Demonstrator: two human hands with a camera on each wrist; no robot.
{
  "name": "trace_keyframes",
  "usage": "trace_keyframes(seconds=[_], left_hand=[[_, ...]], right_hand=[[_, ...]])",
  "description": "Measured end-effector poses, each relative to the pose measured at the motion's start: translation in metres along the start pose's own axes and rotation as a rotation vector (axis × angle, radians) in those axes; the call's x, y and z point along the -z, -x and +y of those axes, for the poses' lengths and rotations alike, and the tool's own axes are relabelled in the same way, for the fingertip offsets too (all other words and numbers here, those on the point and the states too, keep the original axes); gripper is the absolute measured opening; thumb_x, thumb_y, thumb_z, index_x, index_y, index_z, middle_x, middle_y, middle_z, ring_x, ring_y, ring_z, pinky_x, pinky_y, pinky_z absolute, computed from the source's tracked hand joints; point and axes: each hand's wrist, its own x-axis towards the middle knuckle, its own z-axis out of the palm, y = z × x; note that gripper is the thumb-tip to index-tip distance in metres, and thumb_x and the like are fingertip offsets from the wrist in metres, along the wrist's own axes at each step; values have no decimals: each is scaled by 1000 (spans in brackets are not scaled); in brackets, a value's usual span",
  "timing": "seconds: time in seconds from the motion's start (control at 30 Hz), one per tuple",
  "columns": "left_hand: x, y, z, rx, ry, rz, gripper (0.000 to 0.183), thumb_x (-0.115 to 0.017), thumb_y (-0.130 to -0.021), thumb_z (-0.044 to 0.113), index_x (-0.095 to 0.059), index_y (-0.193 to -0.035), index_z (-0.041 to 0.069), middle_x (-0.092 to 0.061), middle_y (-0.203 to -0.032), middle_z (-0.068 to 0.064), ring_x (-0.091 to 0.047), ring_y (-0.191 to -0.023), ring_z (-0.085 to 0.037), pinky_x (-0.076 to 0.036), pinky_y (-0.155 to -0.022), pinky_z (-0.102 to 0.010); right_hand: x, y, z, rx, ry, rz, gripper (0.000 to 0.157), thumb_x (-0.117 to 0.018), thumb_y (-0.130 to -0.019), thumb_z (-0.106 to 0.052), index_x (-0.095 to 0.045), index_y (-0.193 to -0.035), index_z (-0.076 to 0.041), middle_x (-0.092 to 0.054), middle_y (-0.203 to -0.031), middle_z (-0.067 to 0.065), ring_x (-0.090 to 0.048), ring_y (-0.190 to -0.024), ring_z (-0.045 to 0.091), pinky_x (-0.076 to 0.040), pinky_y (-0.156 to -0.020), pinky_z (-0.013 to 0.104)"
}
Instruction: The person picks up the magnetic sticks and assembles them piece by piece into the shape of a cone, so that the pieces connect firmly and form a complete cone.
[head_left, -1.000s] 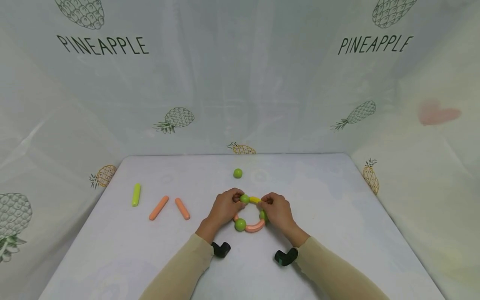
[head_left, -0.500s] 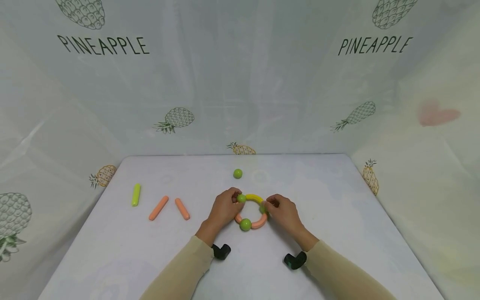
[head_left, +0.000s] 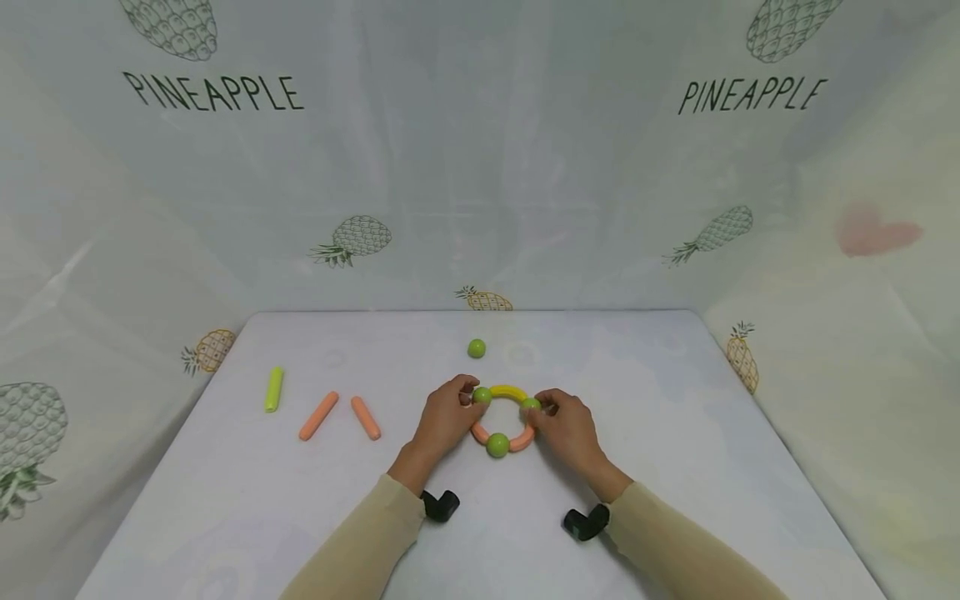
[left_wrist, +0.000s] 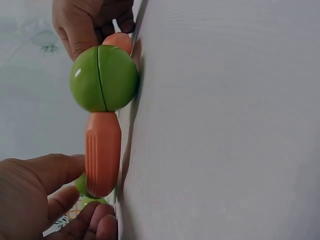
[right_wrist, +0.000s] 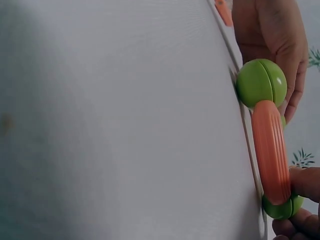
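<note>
Pinching at both ends of the yellow curved tube [head_left: 509, 392]: left hand [head_left: 441, 418] on the left green ball [head_left: 482, 396], right hand [head_left: 567, 425] on the right green ball [head_left: 531, 404], just moved up, so that side looks hooked up.

Pale sheeting [head_left: 480, 150] with pineapple drawings [head_left: 363, 235] bordered a white table [head_left: 675, 450] at left, far side and right, where a pink heart [head_left: 873, 233] showed.
</note>
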Motion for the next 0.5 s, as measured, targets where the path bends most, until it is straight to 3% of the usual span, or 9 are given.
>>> trace_keyframes(seconds=[0.23, 0.5], left_hand=[[12, 10, -8, -26, -19, 60, 37, -78, -96, 24, -70, -131, 13, -71, -123, -6, -65, -106, -21, -56, -90, -41], [40, 24, -21, -19, 4, 154, 35, -78, -97, 22, -71, -130, 12, -72, -123, -8, -65, -109, -23, -56, -93, -42]], right_hand=[[-3, -6, -1, -14, 21, 26, 32, -78, -94, -26, -76, -119, -7, -72, -99, 5, -56, -86, 21, -43, -74, 33], [-3, -11, 0, -8, 28, 37, 34, -76, -95, -26, -76, -123, -6, -74, -108, 8, -59, -90, 23, -45, -76, 35]])
